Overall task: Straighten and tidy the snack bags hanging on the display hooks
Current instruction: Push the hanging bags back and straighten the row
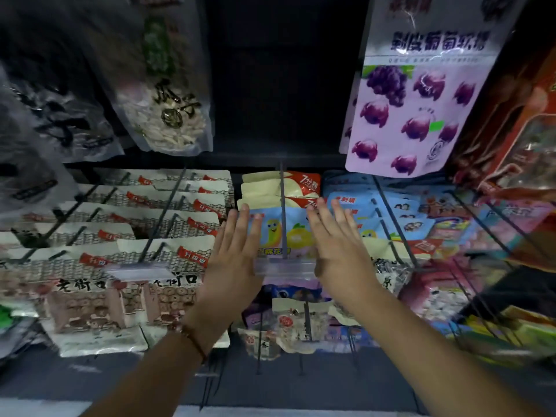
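While flanking blue fruit bag, left hand and right hand flat — fingers straight, gripping nothing

Metal display hooks carry rows of snack bags.

The left hand and right hand hide both side edges of the fruit-print bag, the purple grape bag is cut off by the top edge, and the dark bags at far left are too blurred to read.
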Demonstrator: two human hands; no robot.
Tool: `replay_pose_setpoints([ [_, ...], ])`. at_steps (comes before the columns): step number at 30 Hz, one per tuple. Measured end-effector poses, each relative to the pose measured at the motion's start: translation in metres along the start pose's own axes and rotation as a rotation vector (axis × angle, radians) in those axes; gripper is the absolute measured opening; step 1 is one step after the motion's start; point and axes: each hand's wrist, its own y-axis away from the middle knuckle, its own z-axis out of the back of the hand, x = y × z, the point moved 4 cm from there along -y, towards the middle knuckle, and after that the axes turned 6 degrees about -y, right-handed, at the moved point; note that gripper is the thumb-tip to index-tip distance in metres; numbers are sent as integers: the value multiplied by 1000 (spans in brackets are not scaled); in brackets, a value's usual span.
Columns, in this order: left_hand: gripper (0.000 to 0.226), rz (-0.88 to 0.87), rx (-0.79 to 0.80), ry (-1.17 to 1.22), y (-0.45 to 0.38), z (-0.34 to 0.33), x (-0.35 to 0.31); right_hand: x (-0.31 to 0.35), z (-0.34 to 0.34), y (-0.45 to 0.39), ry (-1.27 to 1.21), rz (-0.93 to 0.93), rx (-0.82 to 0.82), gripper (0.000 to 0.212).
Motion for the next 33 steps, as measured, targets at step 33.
replay_pose_setpoints([
  [33, 11, -240, -201, 237, 31, 45, 2, 16, 4, 53, -320, -139, -394, 23],
])
